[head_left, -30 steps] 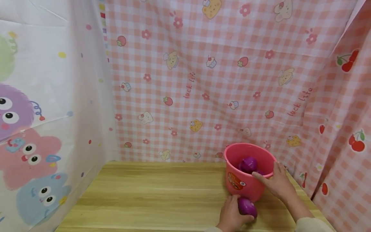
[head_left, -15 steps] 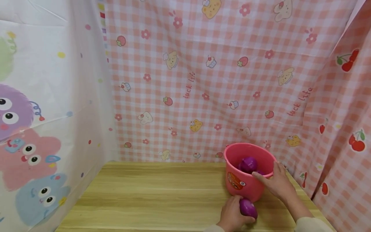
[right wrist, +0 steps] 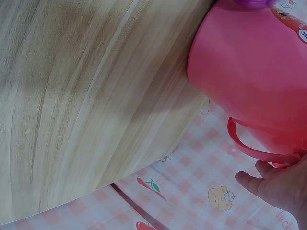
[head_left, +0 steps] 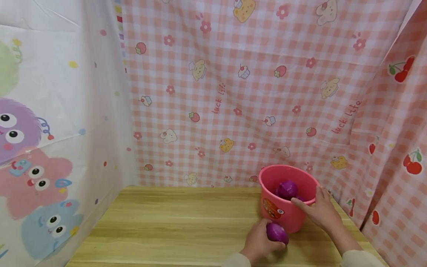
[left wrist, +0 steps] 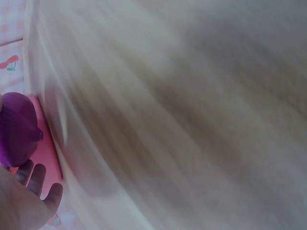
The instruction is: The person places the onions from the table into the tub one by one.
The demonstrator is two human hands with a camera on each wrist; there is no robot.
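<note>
A purple onion [head_left: 277, 234] is gripped in my left hand [head_left: 260, 241], with the thumb on its near side and fingers on its far side. It is in front of the pink bucket [head_left: 283, 218], low beside its wall. In the left wrist view the onion [left wrist: 18, 129] shows a small pointed nub, with curled fingers below it. My right hand [head_left: 321, 211] holds the bucket's right rim, thumb over the near edge. The right wrist view shows this hand [right wrist: 280, 187] by the bucket's handle [right wrist: 259, 154]. More purple onions [head_left: 287, 189] lie inside the bucket, partly hidden by its wall.
The bucket stands on a wood-grain table [head_left: 173, 222], near its right side. A pink checked cloth [head_left: 207, 129] hangs behind, and a cherry-print cloth [head_left: 393, 148] hangs on the right. A white sheet with cartoon figures [head_left: 100, 129] hangs at the left.
My left hand has shifted left and slightly up with the onion. My right hand stays on the bucket's rim, and the bucket stands where it was.
</note>
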